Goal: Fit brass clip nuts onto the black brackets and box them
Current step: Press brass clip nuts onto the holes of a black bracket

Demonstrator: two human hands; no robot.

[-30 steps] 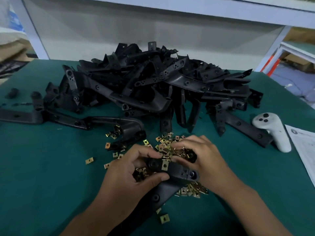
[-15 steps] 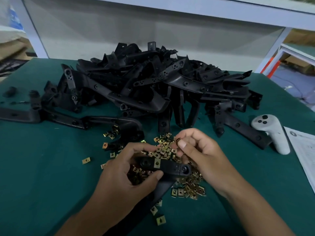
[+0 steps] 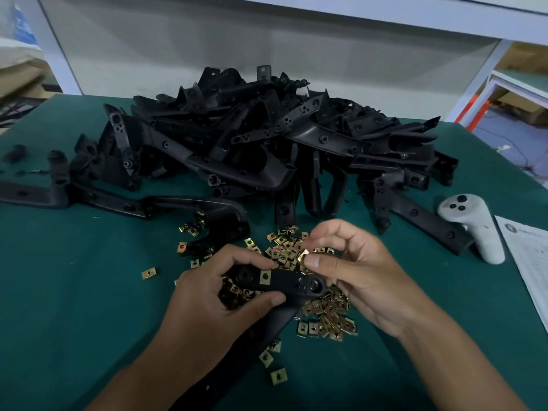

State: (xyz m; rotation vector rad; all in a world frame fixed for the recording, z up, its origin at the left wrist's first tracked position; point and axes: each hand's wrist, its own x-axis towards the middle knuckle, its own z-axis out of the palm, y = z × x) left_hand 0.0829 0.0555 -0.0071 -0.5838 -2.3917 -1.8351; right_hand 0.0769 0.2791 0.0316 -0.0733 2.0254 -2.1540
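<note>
Green cloth covers the worktop point(image 3: 74, 292), with a pale wall panel and a shelf frame behind it.

Taking the bracket point(image 3: 284, 284) as the landmark: the left hand point(image 3: 213, 304) grips its near-left end, thumb underneath and fingers curled over the top. I'd guess that's to keep the flat face turned up and steady while clips go on. One fitted nut point(image 3: 265, 276) already sits on that face, just right of the left fingertips.

The right hand point(image 3: 353, 280) hovers just past the bracket's right end, pinching a single nut point(image 3: 303, 256) between thumb and forefinger, other fingers loosely curled. It looks lined up for the free end, near the round boss, so that's probably the next slot.

Under and beyond the bracket lies the loose nut heap point(image 3: 326, 315), close enough that the right hand barely has to travel. A few strays lie on the near side.

Further back from the bracket is the big bracket pile point(image 3: 252, 149). Off to its right sit a white controller point(image 3: 471, 226) and a sheet of paper point(image 3: 530, 268), both well apart from the work.

No box in view, so boxing seems a long way off.
</note>
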